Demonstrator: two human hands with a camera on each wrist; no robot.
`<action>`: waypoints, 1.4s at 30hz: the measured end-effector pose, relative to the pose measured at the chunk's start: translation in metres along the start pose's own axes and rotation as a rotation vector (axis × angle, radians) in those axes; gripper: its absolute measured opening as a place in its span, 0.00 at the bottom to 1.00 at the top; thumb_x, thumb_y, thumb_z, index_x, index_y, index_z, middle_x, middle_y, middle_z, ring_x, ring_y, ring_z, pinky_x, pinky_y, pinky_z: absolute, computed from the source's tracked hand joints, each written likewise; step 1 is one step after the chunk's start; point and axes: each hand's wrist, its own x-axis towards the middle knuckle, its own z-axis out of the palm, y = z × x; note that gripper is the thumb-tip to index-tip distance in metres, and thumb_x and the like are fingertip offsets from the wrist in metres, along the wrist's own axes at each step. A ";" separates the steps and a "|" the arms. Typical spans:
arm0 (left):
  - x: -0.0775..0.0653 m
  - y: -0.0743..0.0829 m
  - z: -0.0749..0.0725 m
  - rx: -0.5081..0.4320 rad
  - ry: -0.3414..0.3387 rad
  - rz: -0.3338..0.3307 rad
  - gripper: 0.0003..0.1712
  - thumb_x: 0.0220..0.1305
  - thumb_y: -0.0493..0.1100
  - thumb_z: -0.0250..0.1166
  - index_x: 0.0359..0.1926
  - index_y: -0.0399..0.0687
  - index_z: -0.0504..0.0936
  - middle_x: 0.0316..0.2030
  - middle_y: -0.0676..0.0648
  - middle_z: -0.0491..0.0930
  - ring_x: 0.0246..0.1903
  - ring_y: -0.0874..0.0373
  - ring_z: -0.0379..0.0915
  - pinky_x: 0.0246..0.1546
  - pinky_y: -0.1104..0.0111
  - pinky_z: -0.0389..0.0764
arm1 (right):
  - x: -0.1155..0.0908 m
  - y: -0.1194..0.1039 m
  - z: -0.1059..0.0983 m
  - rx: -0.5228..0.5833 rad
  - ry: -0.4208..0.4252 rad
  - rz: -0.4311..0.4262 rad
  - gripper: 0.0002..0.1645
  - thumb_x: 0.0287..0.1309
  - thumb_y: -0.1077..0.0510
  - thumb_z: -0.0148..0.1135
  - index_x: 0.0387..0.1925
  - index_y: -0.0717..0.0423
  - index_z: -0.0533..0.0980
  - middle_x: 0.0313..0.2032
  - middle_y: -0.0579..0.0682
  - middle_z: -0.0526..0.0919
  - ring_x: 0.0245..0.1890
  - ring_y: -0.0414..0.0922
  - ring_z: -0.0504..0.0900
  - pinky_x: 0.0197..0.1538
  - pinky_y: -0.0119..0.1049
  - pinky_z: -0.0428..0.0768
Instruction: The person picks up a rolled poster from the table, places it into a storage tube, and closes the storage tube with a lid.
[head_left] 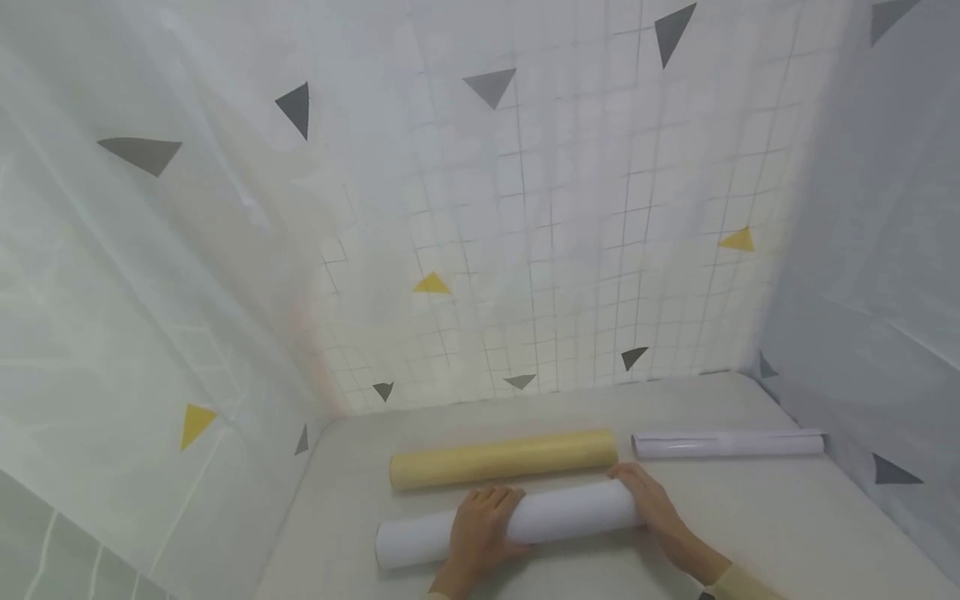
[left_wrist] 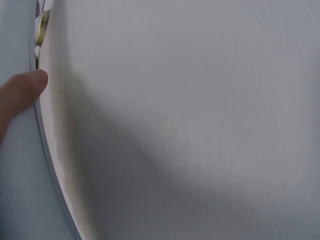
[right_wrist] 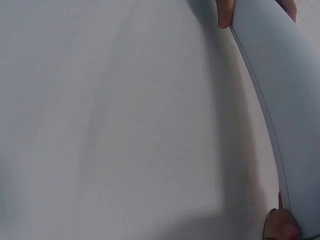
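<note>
in left hand (head_left: pixel 486 527), right hand (head_left: pixel 654 503): smooth white cylindrical roll (head_left: pixel 566 512)

We count one white roll (head_left: pixel 570 513) at the near side of one table (head_left: pixel 757 508), one yellow roll (head_left: pixel 502 460) beyond it and one pale lilac roll (head_left: pixel 727 445) at the far right, three in all. We see one left hand (head_left: pixel 483 527) and one right hand (head_left: pixel 651 504), making two. Across three walls (head_left: pixel 862 275), left, far and right, we find eleven grey triangles (head_left: pixel 491 85) and three yellow triangles (head_left: pixel 432 285).
</note>
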 end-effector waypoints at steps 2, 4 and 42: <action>0.001 0.000 -0.001 -0.001 -0.001 0.000 0.50 0.23 0.77 0.80 0.51 0.61 0.83 0.42 0.61 0.87 0.41 0.64 0.82 0.41 0.70 0.81 | -0.001 -0.001 0.000 0.003 0.018 -0.009 0.26 0.80 0.44 0.37 0.61 0.53 0.75 0.68 0.60 0.74 0.64 0.57 0.74 0.56 0.48 0.77; 0.002 -0.001 -0.001 0.000 -0.002 -0.001 0.50 0.23 0.76 0.80 0.51 0.61 0.83 0.42 0.61 0.86 0.41 0.64 0.82 0.41 0.70 0.81 | -0.001 -0.002 0.000 0.013 0.029 -0.030 0.25 0.80 0.48 0.37 0.59 0.55 0.75 0.68 0.61 0.75 0.66 0.59 0.73 0.60 0.49 0.76; 0.037 -0.003 -0.006 -0.290 -0.068 -0.330 0.19 0.64 0.45 0.68 0.56 0.53 0.78 0.59 0.53 0.78 0.60 0.58 0.78 0.63 0.61 0.82 | -0.011 0.035 -0.009 -0.278 -0.019 -0.290 0.34 0.52 0.39 0.76 0.56 0.49 0.76 0.61 0.55 0.82 0.62 0.57 0.80 0.63 0.56 0.79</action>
